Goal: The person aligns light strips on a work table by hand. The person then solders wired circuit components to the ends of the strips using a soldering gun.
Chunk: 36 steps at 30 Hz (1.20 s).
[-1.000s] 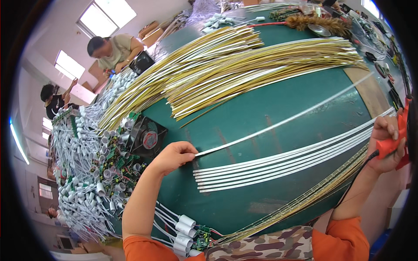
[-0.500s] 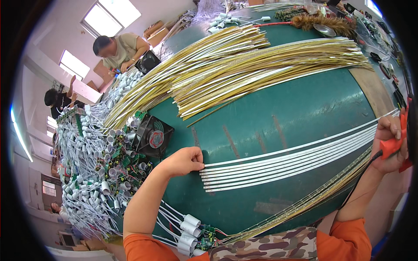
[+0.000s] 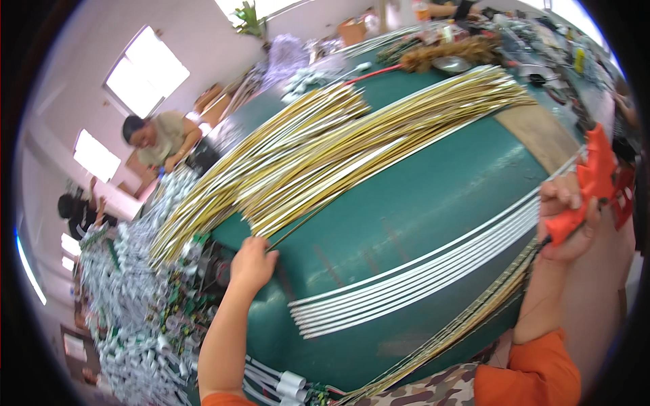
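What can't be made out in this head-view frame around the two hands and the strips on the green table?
- Head view: the right hand wraps the orange-handled tool, so its working end is hidden.
- Head view: the left hand covers the near ends of the gold strips; whether it grips one cannot be told.
- Head view: the white strips run behind the right hand; their far ends are hidden.
- Head view: the small parts at the table's left are blurred.

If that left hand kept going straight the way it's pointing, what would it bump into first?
Most likely the left hand would meet the near ends of the yellow strips fanned over the green table; its fingers already seem to touch one, though depth is unclear.
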Each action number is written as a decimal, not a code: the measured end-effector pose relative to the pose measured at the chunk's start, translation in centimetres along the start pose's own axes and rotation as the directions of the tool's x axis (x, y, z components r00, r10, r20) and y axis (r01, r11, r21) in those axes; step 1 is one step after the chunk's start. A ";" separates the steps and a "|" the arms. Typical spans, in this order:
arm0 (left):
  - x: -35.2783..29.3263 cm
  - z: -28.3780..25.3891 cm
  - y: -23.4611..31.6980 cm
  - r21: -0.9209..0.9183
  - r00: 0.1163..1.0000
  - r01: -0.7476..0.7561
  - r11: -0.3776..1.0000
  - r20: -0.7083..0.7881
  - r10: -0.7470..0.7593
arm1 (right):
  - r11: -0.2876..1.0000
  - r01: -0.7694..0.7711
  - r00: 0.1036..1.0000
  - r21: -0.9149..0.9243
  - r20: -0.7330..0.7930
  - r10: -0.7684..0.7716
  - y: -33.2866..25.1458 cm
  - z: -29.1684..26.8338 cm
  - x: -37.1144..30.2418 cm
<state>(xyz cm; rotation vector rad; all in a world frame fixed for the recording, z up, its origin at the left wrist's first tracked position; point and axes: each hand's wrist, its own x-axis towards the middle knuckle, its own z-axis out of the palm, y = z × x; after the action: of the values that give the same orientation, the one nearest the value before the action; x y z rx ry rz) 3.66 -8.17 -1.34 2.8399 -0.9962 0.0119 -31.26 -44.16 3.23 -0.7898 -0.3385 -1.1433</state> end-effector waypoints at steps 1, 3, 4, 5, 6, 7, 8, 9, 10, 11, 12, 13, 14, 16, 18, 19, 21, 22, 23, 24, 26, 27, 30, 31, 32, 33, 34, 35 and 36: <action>0.3 0.6 0.0 0.097 0.999 0.043 0.994 -0.035 -0.039 | 1.000 0.001 1.000 0.003 0.002 -0.001 0.2 0.0 0.0; 0.6 2.2 -2.0 0.176 1.000 0.025 0.984 -0.016 -0.023 | 1.000 -0.001 1.000 0.028 0.016 0.001 0.7 -0.4 0.0; 0.7 2.8 -2.5 0.157 0.997 0.065 0.985 -0.050 -0.058 | 0.999 -0.003 1.000 0.040 0.023 0.002 0.6 -0.5 0.0; 0.9 2.6 -2.1 0.177 0.997 0.070 0.982 -0.036 -0.064 | 0.999 0.007 1.000 0.037 0.013 -0.007 0.7 -0.5 0.0; 0.8 2.5 -2.7 0.191 1.000 0.009 0.982 -0.023 -0.005 | 0.999 0.011 1.000 0.047 0.003 -0.011 0.8 -0.5 0.0; 0.6 2.1 -2.6 0.193 0.999 -0.045 0.980 -0.017 0.049 | 0.999 0.030 1.000 0.021 0.007 -0.030 0.8 -0.6 0.0; 0.5 1.8 -2.5 0.141 0.998 -0.052 0.989 -0.033 0.057 | 1.000 0.017 1.000 0.024 -0.007 -0.017 0.7 -0.5 0.0; 0.5 1.0 -3.0 0.042 0.995 -0.095 0.995 -0.032 0.097 | 0.999 0.002 1.000 0.036 -0.020 -0.001 0.7 -0.5 0.0; 0.8 0.0 -3.3 -0.335 0.989 0.092 0.938 0.141 -0.047 | 1.000 0.011 1.000 0.015 -0.017 -0.011 0.6 -0.4 0.0; 0.6 -1.5 -2.8 -0.598 0.975 0.190 0.778 0.209 -0.078 | 1.000 0.013 1.000 0.010 -0.025 -0.013 0.4 -0.2 -0.1; 0.1 -2.9 -2.4 -0.789 0.953 0.292 0.541 0.286 -0.097 | 1.000 0.008 1.000 0.017 -0.031 -0.008 0.4 -0.3 -0.1; 0.0 -3.6 -1.9 -0.793 0.954 0.287 0.538 0.285 -0.090 | 1.000 -0.002 1.000 0.026 -0.017 0.003 0.4 -0.4 -0.1; -0.1 -4.2 -1.3 -0.823 0.977 0.209 0.528 0.198 -0.077 | 1.000 0.002 1.000 0.022 -0.011 -0.001 0.4 -0.4 0.0; -0.1 -4.1 -0.5 -0.849 0.993 0.121 0.514 0.104 -0.063 | 1.000 -0.022 0.999 0.020 -0.023 0.023 0.3 -0.5 -0.1; 0.1 -3.5 0.4 -0.511 0.960 -0.236 0.826 -0.253 0.118 | 1.000 -0.018 0.999 0.024 -0.027 0.019 0.4 -0.5 -0.1; -0.1 -3.7 0.9 -0.335 0.916 -0.341 0.878 -0.329 0.230 | 0.999 -0.021 0.999 0.031 -0.037 0.022 0.4 -0.5 0.0; -0.1 -3.5 1.5 -0.150 0.872 -0.383 0.912 -0.386 0.302 | 0.999 -0.018 0.999 0.031 -0.046 0.019 0.5 -0.6 0.0; -0.1 -3.4 1.7 0.042 0.827 -0.395 0.918 -0.419 0.374 | 0.999 -0.022 0.998 0.035 -0.059 0.024 0.5 -0.6 0.0; -0.1 -3.8 2.2 0.147 0.829 -0.357 0.923 -0.405 0.385 | 0.999 -0.017 0.998 0.030 -0.057 0.019 0.4 -0.6 -0.1; 0.2 -4.1 2.3 0.144 0.826 -0.361 0.921 -0.409 0.388 | 0.999 -0.026 0.998 0.031 -0.063 0.028 0.3 -0.6 -0.1; 1.0 -5.0 1.7 0.348 0.686 -0.417 0.840 -0.485 0.542 | 0.999 -0.035 0.997 0.031 -0.067 0.037 0.4 -0.6 0.0; 1.2 -6.0 1.0 0.276 0.716 -0.373 0.886 -0.522 0.464 | 0.999 -0.038 0.997 0.033 -0.063 0.040 0.4 -0.6 0.0; 3.1 -8.7 -5.2 -0.598 0.742 -0.223 0.770 -0.616 -0.263 | 0.999 -0.013 0.998 0.033 -0.068 0.015 0.0 -0.4 -0.1; 2.4 -10.0 -5.1 -0.826 0.802 -0.285 0.486 -0.484 -0.352 | 0.999 0.003 0.997 0.036 -0.077 -0.001 0.1 -0.5 0.0; 2.3 -11.1 -4.7 -0.942 0.863 -0.307 0.133 -0.335 -0.377 | 0.999 0.007 0.997 0.033 -0.075 -0.005 0.1 -0.6 0.1; 2.2 -10.7 -4.6 -0.942 0.864 -0.311 0.130 -0.337 -0.374 | 0.999 0.013 0.997 0.033 -0.072 -0.011 0.0 -0.7 0.1; 1.9 -10.0 -4.7 -0.954 0.858 -0.301 0.004 -0.272 -0.435 | 0.999 0.019 0.997 0.033 -0.069 -0.017 -0.1 -0.8 0.2; 1.7 -9.4 -4.8 -0.950 0.854 -0.287 -0.120 -0.197 -0.482 | 0.999 0.024 0.997 0.029 -0.074 -0.022 -0.1 -0.7 0.2; 1.4 -9.4 -5.2 -0.951 0.857 -0.285 -0.121 -0.196 -0.476 | 0.999 0.027 0.997 0.038 -0.069 -0.024 -0.1 -0.6 0.3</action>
<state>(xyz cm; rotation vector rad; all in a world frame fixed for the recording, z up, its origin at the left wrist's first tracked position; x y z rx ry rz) 8.38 -3.84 7.45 1.1717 -0.2438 -0.0174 -31.31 -44.82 3.02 -0.7120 -0.3134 -1.1819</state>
